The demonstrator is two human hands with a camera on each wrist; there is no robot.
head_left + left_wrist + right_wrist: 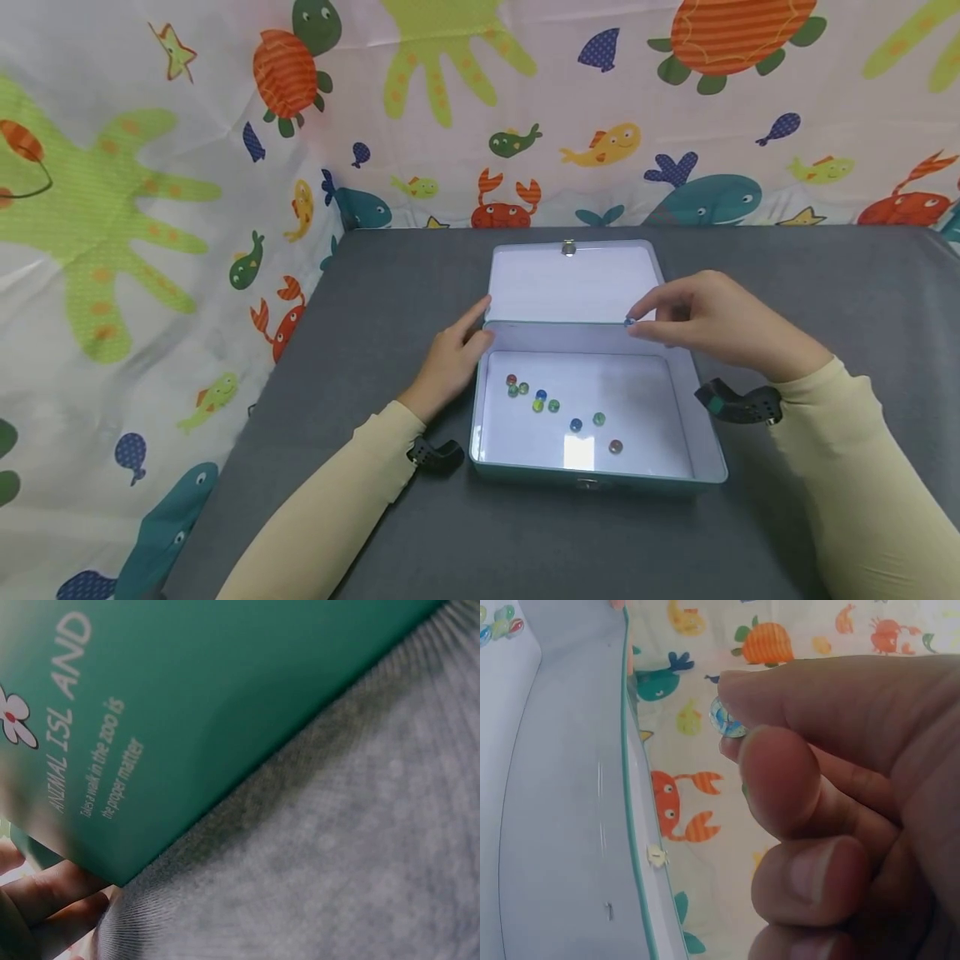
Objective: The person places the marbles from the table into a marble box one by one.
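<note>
A metal box [708,433], white inside and green outside, lies with its lid [570,279] folded back. Between thumb and index finger my right hand [723,329] pinches a small blue glass marble [726,720], above the box's back right part near the hinge. Several marbles, including a blue one [576,425] and a reddish one [616,447], are scattered over the box floor. My left hand [450,362] rests at the back left corner, its index finger extended along the lid's side and its thumb at the rim. In the left wrist view its fingers [52,896] touch the green corner.
A grey cloth [375,292] covers the table under the box. Behind and to the left hangs a curtain [450,158] printed with sea animals. A metal clasp [568,247] sits on the lid's far edge. Printed white lettering [71,712] marks the box's side.
</note>
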